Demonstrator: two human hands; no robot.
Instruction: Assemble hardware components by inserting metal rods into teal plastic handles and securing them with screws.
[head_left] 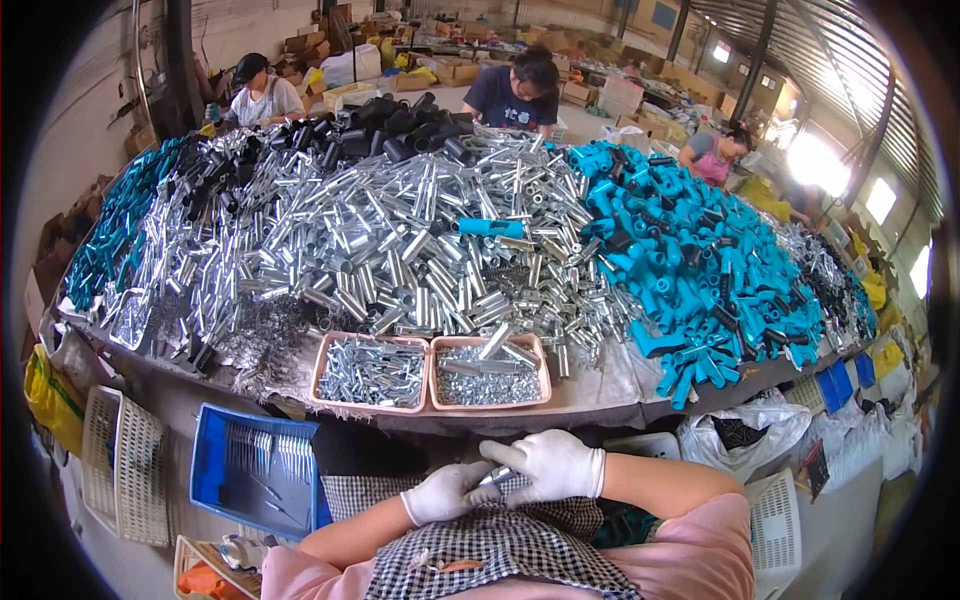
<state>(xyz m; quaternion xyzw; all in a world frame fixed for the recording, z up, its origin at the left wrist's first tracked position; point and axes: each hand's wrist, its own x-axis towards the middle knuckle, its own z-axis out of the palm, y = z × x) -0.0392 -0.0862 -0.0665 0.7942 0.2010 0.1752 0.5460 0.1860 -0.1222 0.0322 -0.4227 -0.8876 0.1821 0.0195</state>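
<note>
Here, we have a metal tube between our left hand and right hand, over the apron, both sets of gloved fingers curled closed on it; if the grip loosens, we judge, the smooth metal could slip and drop.

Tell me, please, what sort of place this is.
Probably a factory workshop: loose metal tubes and teal plastic parts are heaped on a wide table, and other people are around it.
</note>
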